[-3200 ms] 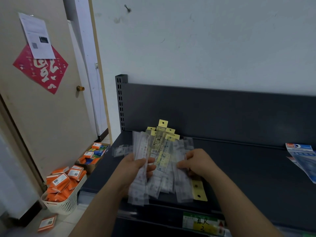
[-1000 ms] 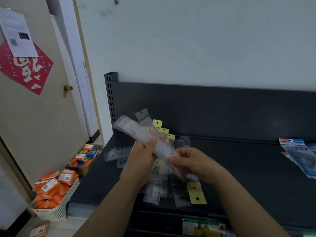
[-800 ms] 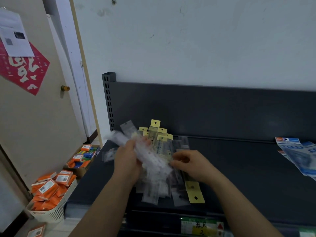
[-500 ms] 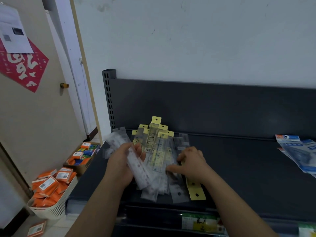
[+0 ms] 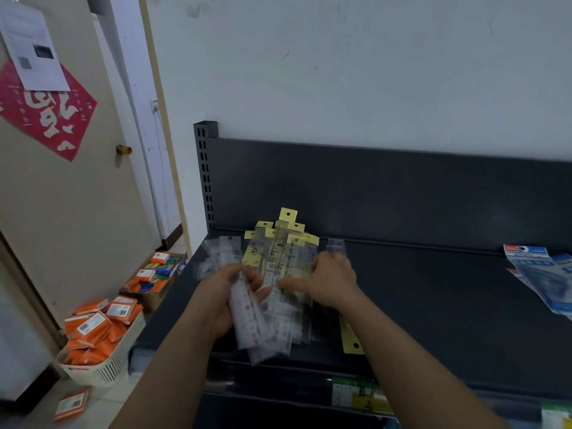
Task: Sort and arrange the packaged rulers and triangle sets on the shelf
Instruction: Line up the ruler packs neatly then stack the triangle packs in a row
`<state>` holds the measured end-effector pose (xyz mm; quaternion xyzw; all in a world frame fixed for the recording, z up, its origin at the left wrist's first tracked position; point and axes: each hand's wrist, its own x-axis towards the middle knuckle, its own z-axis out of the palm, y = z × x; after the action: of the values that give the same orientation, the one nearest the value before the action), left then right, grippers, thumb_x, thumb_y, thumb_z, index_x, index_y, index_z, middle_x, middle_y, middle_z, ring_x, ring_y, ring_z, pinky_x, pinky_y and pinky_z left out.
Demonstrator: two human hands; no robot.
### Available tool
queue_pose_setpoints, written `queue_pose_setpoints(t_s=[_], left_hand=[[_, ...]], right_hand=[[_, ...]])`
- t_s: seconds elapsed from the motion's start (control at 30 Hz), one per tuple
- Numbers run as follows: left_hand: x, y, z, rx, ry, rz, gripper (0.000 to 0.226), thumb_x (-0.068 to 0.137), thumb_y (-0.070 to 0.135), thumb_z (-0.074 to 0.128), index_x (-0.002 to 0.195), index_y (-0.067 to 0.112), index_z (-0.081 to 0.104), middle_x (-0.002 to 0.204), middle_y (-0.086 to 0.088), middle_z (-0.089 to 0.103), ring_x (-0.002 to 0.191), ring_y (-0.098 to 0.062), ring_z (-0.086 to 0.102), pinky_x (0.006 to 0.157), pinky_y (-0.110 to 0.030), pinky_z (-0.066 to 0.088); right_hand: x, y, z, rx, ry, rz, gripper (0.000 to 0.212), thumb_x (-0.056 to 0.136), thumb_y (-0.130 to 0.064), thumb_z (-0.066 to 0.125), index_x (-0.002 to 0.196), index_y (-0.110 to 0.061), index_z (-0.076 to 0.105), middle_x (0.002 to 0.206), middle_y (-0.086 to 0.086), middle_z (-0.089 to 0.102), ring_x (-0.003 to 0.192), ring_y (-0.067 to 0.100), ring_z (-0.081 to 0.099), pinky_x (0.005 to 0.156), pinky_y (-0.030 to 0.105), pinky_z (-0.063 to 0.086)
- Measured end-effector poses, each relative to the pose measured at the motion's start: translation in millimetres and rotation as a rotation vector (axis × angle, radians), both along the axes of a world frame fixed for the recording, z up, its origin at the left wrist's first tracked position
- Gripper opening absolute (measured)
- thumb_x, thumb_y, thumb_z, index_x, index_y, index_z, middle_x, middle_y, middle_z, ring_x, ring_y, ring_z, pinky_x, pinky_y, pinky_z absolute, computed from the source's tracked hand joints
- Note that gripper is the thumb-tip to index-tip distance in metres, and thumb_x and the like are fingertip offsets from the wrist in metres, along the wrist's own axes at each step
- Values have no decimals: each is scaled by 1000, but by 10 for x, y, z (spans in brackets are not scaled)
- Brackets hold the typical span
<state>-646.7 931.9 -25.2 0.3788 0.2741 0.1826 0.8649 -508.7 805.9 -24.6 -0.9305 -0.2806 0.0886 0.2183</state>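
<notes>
The dark shelf fills the centre and right of the frame. The loose pile of packaged rulers lies fanned across its left part, well apart from the blue triangle sets at the right edge. The pile's lower ends reach the shelf's front lip, so a careless shove could send the slick sleeves sliding to the floor. The left hand has its fingers curled round a bundle of clear-sleeved rulers; a slack squeeze may let them splay and slip out. The right hand lies on the pile, though blur hides whether its fingers pinch anything. One yellow-tagged ruler below the right wrist sits closest to falling.
</notes>
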Motion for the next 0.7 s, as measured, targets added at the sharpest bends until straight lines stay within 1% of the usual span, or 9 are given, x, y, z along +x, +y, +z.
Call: queue_pose_setpoints(t_s=[0.07, 0.13, 0.17, 0.23, 0.37, 0.43, 0.53, 0.6, 0.7], left_hand=[[-11, 10, -8, -5, 8, 4, 14, 91, 7, 52, 78, 3, 56, 62, -9, 58, 62, -19, 59, 59, -37, 58], [-23, 12, -22, -12, 2, 16, 13, 91, 7, 52, 80, 2, 56, 65, -10, 58, 63, -20, 60, 57, -35, 58], [-28, 11, -28, -21, -9, 22, 12, 92, 7, 51, 82, 2, 56, 67, -10, 57, 64, -20, 59, 56, -34, 58], [-29, 6, -23, -32, -22, 30, 12, 93, 6, 50, 83, 3, 55, 69, -10, 56, 66, -21, 58, 54, -33, 58], [-31, 11, -22, -31, -28, 31, 8, 92, 7, 52, 87, 2, 56, 66, -9, 57, 63, -20, 58, 55, -34, 58], [-47, 14, -22, -43, -52, 31, 9, 92, 9, 53, 93, 2, 58, 66, -7, 56, 61, -19, 56, 54, -33, 57], [-68, 14, 33, -85, -76, -26, 21, 94, 22, 52, 98, 3, 60, 66, -5, 54, 53, -15, 54, 48, -27, 54], [-81, 8, 102, -117, -85, -116, 35, 95, 38, 49, 95, 4, 60, 63, -3, 53, 47, -14, 53, 44, -23, 51], [-66, 10, 146, -75, -49, -216, 55, 93, 54, 45, 91, 2, 61, 63, -7, 55, 46, -17, 55, 43, -25, 51]], right_hand=[[32, 45, -4, 36, 66, -15, 85, 53, -80, 67, 110, -19, 54, 121, 5, 45, 115, 22, 46, 91, 36, 43], [87, 22, -8, 165, 164, 2, 57, 58, -65, 77, 84, -18, 57, 96, 4, 55, 85, 17, 55, 72, 37, 48], [104, -4, -6, 227, 227, 4, 48, 63, -55, 80, 75, -17, 54, 82, 4, 55, 71, 16, 54, 65, 38, 48], [132, -56, 2, 314, 321, -20, 39, 72, -38, 81, 70, -16, 49, 67, 2, 50, 58, 14, 48, 56, 31, 43], [161, -140, 60, 440, 350, -79, 24, 88, -27, 67, 75, -10, 57, 65, 6, 47, 54, 13, 44, 49, 22, 38], [172, -218, 121, 561, 441, -97, 25, 92, -27, 60, 85, -3, 65, 73, 8, 59, 64, 17, 54, 58, 25, 44], [179, -393, 236, 689, 668, 91, 20, 98, -21, 52, 100, -5, 65, 86, 11, 71, 76, 24, 66, 72, 38, 56], [198, -531, 331, 697, 814, 234, 18, 97, -13, 51, 106, -4, 64, 84, 11, 68, 72, 22, 65, 66, 33, 56], [293, -693, 454, 598, 886, 401, 22, 90, -5, 56, 110, -4, 66, 79, 7, 66, 66, 17, 59, 65, 29, 53]])
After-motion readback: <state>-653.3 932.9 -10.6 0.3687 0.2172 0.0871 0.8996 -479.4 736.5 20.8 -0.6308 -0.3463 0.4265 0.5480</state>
